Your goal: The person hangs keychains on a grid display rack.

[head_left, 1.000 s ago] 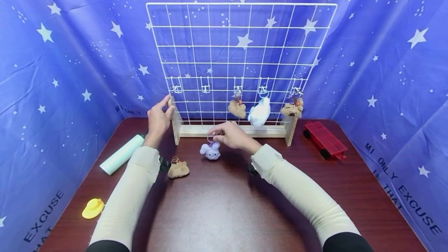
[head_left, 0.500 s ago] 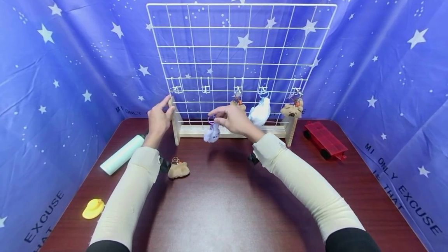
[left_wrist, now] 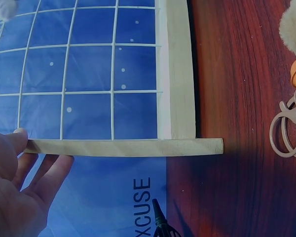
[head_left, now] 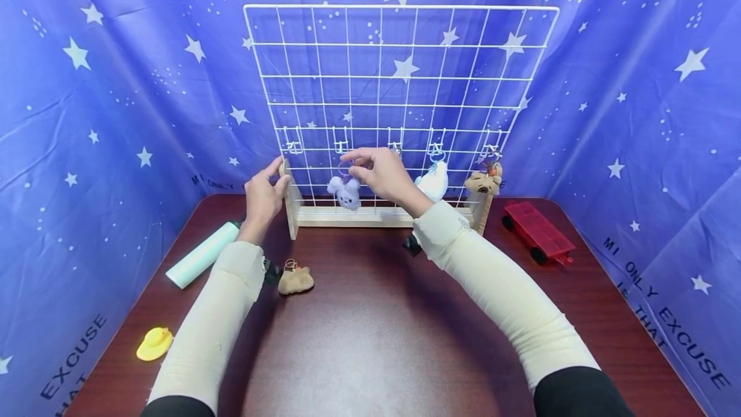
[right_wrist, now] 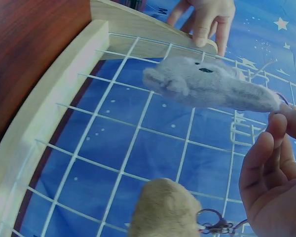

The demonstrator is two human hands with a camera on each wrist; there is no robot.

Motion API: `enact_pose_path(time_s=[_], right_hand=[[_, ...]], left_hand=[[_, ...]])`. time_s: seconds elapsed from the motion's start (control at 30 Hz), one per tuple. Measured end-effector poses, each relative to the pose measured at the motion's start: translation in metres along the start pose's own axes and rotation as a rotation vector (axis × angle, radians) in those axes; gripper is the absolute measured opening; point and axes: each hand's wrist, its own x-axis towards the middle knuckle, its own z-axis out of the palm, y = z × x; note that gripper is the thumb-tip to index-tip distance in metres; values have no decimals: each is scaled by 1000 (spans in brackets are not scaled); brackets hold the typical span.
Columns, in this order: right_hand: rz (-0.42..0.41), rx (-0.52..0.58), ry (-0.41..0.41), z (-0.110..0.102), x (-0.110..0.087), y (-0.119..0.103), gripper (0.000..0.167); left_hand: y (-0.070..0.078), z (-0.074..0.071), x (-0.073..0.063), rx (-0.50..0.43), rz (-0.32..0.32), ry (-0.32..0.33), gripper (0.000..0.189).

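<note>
The right hand (head_left: 386,177) is pinching the grey plush's (head_left: 345,192) ring (barely visible), hiding a brown plush behind it; left fingers (head_left: 272,169) are lying straight against the rack post (head_left: 291,201)

Looks like a little staged recording booth rather than anyone's home: blue star-print cloth (head_left: 116,82) hangs as walls on three sides of a dark wooden table (head_left: 370,340). Beyond the hands stands a white wire grid panel (head_left: 399,69) in a wooden base, with odd toys scattered around like props.
</note>
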Motion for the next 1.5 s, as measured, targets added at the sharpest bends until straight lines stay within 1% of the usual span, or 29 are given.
enact_pose_path(time_s=[0.17, 0.3, 0.5, 0.73, 1.03, 1.17, 1.33, 1.5], right_hand=[[39, -2, 34, -3, 6, -5, 24], [63, 3, 41, -4, 9, -7, 23], [65, -15, 70, -1, 14, -7, 25], [96, -35, 55, 1, 15, -5, 26], [125, -24, 71, 2, 15, -6, 26], [122, -19, 67, 3, 14, -7, 27], [105, -14, 70, 4, 13, -6, 28], [108, -38, 57, 4, 9, -3, 28]], left_hand=[[1, 0, 1, 1, 7, -4, 47], [2, -1, 0, 1, 6, -6, 47], [3, -2, -1, 5, 9, -12, 47], [4, -2, -2, 5, -4, -22, 47], [5, -2, 0, 5, -2, -32, 48], [3, -2, -1, 9, -14, -30, 48], [3, -3, -1, 9, -8, -22, 48], [4, -3, -1, 13, -13, -25, 48]])
